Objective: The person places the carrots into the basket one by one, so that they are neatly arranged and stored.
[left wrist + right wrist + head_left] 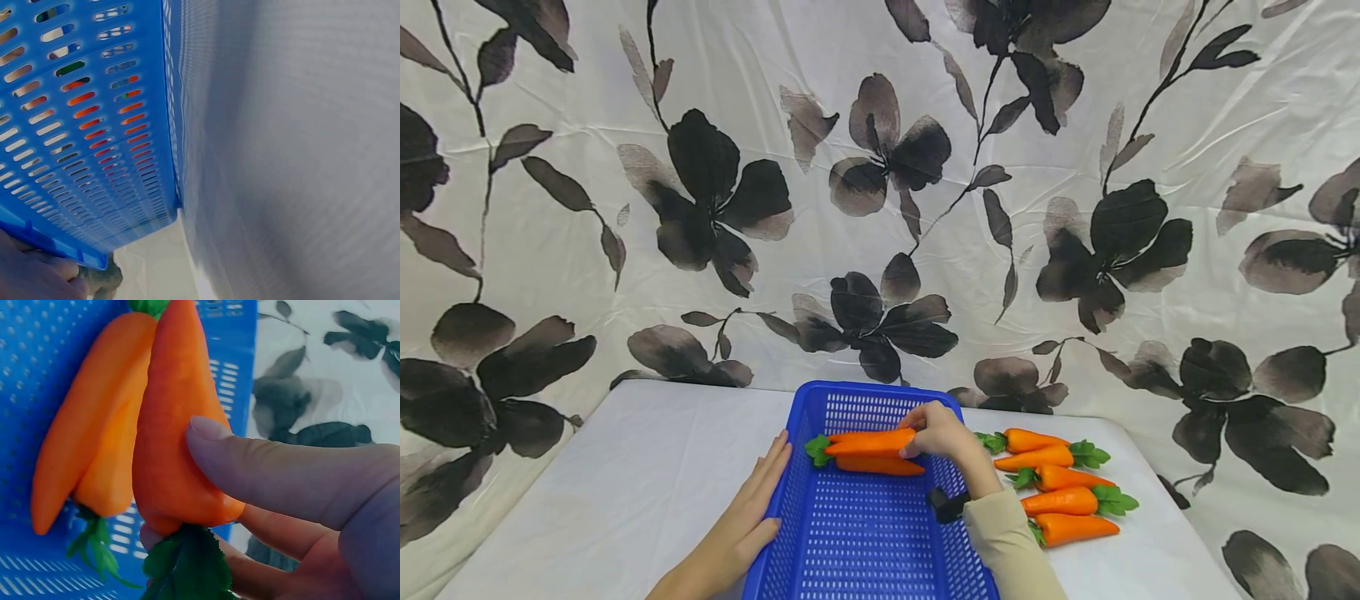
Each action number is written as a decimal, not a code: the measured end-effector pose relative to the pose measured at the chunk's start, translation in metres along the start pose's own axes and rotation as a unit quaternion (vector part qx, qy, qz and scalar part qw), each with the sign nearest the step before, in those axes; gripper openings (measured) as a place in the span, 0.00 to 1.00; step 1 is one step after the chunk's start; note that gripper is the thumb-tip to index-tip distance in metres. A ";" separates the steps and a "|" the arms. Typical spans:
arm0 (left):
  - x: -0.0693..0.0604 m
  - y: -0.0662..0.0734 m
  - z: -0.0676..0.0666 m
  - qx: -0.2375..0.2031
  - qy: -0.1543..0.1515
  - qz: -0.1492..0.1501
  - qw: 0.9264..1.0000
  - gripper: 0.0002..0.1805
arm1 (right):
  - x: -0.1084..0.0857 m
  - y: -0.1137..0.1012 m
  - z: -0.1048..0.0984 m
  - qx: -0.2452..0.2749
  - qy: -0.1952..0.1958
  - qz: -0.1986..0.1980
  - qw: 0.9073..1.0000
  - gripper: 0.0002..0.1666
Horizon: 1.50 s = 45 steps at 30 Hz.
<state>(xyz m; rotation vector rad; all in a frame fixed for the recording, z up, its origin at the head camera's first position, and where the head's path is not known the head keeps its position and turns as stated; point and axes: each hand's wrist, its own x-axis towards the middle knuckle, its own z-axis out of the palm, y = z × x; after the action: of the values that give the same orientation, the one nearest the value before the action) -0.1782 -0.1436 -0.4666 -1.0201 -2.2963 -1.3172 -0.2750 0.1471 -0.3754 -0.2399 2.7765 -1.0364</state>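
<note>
My right hand [946, 435] pinches an orange carrot [872, 444] inside the blue plastic basket [800, 442], near its far end. In the right wrist view the thumb presses the held carrot's [175, 425] broad end, just above its green leaves [187, 565]. Two more carrots lie beside and under it, one with its tip toward the right [880, 466]. Along the basket's left wall rests my left hand [741, 517], its fingers straight and touching the outside. Only part of the left hand [40, 275] shows in the left wrist view, by the basket rim.
Several carrots [1067, 502] with green tops lie in a column on the white table [647, 483], right of the basket. A floral cloth [880, 250] hangs behind the table. A black strap with a small device [947, 505] is on the right wrist.
</note>
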 end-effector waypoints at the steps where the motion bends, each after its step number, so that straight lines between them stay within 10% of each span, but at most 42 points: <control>1: 0.000 0.000 0.000 -0.001 -0.001 -0.002 1.000 0.46 | 0.000 0.000 0.001 -0.005 -0.002 0.003 1.000 0.18; 22: 0.000 0.001 -0.001 0.003 0.000 -0.003 1.000 0.45 | 0.001 0.007 0.023 -0.062 -0.030 0.007 0.998 0.16; 45: 0.000 0.001 0.001 0.005 0.003 -0.016 1.000 0.46 | 0.005 0.006 0.059 -0.085 -0.025 0.102 0.991 0.35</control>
<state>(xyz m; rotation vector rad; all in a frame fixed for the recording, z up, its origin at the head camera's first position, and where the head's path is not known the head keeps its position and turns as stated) -0.1772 -0.1430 -0.4666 -0.9790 -2.3208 -1.3176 -0.2685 0.1135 -0.4239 -0.0003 2.7743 -0.7371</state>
